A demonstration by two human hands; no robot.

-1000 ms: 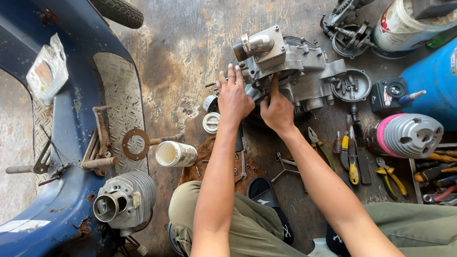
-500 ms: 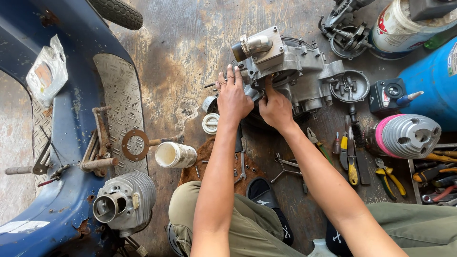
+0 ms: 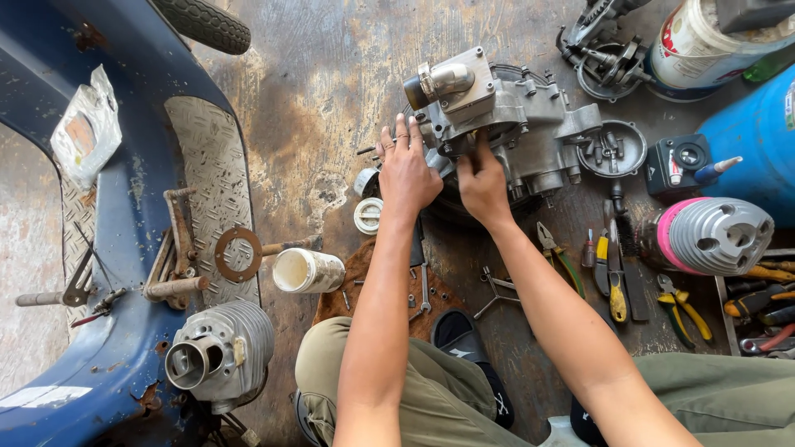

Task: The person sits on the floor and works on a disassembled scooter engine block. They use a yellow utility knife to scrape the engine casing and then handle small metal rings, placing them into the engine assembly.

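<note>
**Both hands on engine casing**

Grey engine casing (image 3: 513, 124) sits on the stained concrete floor (image 3: 323, 91), toward its far edge. Left hand (image 3: 407, 170) lies flat, fingers spread, against the casing's left side. Right hand (image 3: 483, 184) pinches a fitting at its near face; pliers (image 3: 556, 252) lie just beside.

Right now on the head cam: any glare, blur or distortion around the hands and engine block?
Head view: even daylight, soft shadows only. Left hand and right hand are sharp on the engine block, with no motion blur. Mild shine on the finned cylinder at right, not blown out. Wide-angle bending shows at the edges, as on the blue scooter body. The concrete floor is clearly in focus.
</note>
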